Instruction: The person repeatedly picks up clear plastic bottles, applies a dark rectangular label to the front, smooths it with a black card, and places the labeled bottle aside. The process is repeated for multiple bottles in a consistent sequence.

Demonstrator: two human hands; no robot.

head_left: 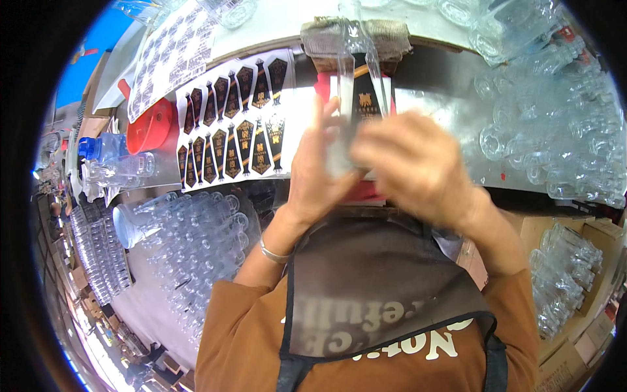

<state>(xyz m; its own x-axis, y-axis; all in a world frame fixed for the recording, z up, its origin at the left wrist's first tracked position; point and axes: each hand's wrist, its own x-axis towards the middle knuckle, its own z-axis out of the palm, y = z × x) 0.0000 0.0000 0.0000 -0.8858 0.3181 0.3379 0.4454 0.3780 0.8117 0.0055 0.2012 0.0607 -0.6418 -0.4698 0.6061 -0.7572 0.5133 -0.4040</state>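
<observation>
A clear glass bottle (345, 85) lies in front of me with its narrow neck pointing away, propped on a cloth-wrapped rest (324, 40). Along its body shows a black, pointed label (366, 98) with gold marks. My left hand (313, 173) is curved around the left side of the bottle's lower part, thumb toward me. My right hand (415, 170) is curled over the label's lower end and smeared by motion; what its fingertips hold, if anything, is hidden. Left of the bottle lies a white sheet (290, 85) bearing several black and gold labels.
Clear glass bottles (548, 111) crowd the table's right side. A red container (150, 127) and a blue-capped plastic bottle (108, 145) stand at the left. More glassware (196, 242) stands lower left. An open cardboard box (597, 235) with bottles sits lower right.
</observation>
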